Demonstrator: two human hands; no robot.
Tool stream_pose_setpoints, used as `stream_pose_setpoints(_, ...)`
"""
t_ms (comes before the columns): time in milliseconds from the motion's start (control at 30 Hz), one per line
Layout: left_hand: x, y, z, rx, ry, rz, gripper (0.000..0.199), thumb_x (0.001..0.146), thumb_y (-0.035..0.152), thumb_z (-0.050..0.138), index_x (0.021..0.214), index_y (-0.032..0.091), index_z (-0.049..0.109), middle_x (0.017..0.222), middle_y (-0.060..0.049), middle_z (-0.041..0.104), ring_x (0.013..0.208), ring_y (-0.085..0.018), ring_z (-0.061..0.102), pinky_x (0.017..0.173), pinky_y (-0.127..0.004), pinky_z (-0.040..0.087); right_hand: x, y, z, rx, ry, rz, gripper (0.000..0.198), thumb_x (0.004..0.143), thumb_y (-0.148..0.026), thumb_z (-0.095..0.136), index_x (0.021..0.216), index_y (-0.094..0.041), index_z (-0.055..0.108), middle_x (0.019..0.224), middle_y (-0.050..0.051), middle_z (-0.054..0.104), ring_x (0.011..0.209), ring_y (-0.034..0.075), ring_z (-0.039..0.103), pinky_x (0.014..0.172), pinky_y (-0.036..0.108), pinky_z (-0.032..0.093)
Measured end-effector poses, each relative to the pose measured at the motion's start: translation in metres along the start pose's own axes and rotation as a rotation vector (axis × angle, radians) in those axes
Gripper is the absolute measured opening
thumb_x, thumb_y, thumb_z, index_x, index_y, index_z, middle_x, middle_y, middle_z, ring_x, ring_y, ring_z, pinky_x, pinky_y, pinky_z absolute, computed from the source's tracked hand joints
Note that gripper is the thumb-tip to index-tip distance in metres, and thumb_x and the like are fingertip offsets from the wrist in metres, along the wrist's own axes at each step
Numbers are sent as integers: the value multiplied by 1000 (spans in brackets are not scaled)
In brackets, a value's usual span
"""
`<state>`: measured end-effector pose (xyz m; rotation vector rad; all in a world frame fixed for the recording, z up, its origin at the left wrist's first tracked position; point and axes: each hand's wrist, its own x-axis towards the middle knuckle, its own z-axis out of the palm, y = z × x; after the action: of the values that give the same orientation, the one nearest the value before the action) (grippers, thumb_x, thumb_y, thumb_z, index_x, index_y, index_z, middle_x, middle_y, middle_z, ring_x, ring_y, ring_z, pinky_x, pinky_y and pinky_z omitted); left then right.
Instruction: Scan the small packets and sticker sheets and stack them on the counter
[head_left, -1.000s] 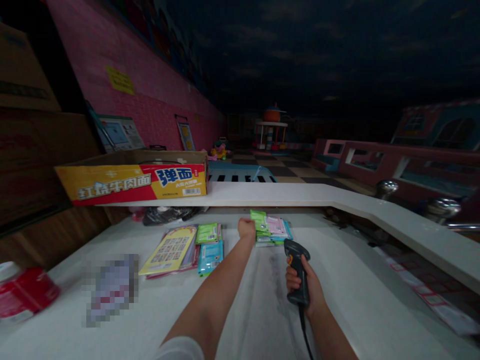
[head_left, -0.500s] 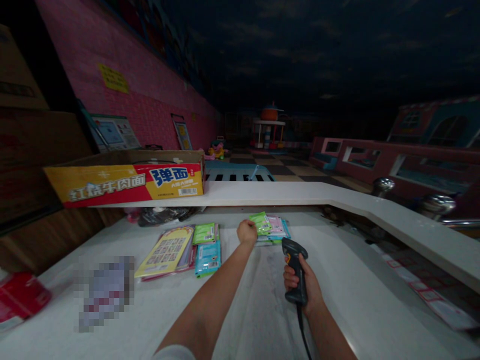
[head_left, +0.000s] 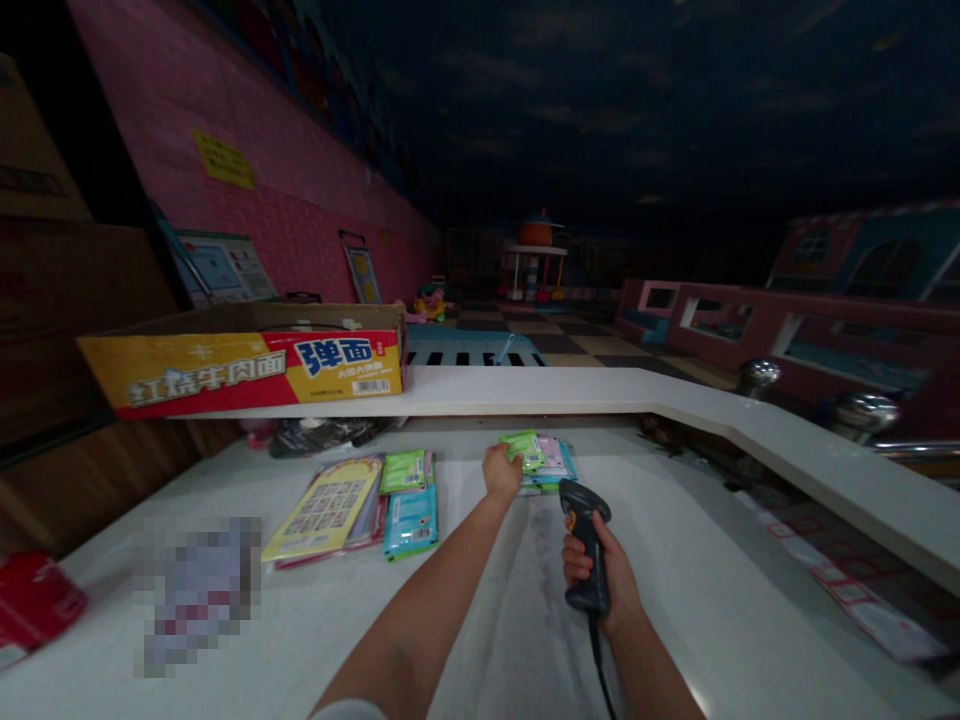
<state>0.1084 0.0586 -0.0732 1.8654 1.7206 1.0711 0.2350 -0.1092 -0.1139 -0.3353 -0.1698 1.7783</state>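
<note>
My right hand (head_left: 609, 570) is wrapped round the handle of a black barcode scanner (head_left: 586, 545), upright, its cable running down toward me. Farther off, my left hand (head_left: 502, 472) is closed at the left edge of a small green packet (head_left: 529, 450); its fingertips are partly hidden. That packet lies on top of a small pile with a pink packet (head_left: 552, 455) and blue ones. To the left lie another green packet (head_left: 403, 471), a blue packet (head_left: 411, 522) and a yellow printed sheet (head_left: 330, 508) on a stack of flat goods.
A yellow and red noodle carton (head_left: 247, 370) stands on the raised white ledge (head_left: 525, 385) behind the counter. A red object (head_left: 34, 605) and a blurred-out item (head_left: 199, 595) lie at left. Printed sheets (head_left: 840, 575) lie under the ledge at right, below metal knobs (head_left: 759, 376).
My left hand has shifted slightly right, its fingers farther over the green packet's edge. My right hand keeps hold of the scanner. The whole view has moved a little.
</note>
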Motion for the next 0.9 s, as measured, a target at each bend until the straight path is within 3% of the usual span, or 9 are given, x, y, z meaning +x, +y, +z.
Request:
stream_pose_setpoints(333,-10,0,-14,67,0,-10,39,84,25,56,120,10,58,112,-15,64,108,-21,59,97,-30,40,0,1,0,-1,8,-7,35,75,-41,74,90,-14,58,54,-8,45,39,4,38,35,14,31)
stream_pose_setpoints(533,-16,-14,-72,351,23,37,31,87,26,50,115,16,61,111,-12,61,108,-22,56,97,-32,37,-3,1,0,-7,13,25,34,72,-40,77,86,-15,57,54,-8,44,39,4,40,36,15,32)
stream_pose_setpoints(700,-19,-43,-125,687,149,-62,30,87,22,44,107,10,64,111,-19,58,114,-31,49,93,-39,37,-2,1,-3,-36,1,44,31,75,-41,74,80,-17,55,53,-8,42,39,4,39,37,14,32)
stream_pose_setpoints(900,-26,-66,-138,823,81,-86,40,86,32,48,116,7,60,119,-21,57,115,-33,49,95,-41,36,1,3,-3,-14,25,-1,36,70,-39,78,85,-15,57,54,-8,45,39,4,39,36,14,30)
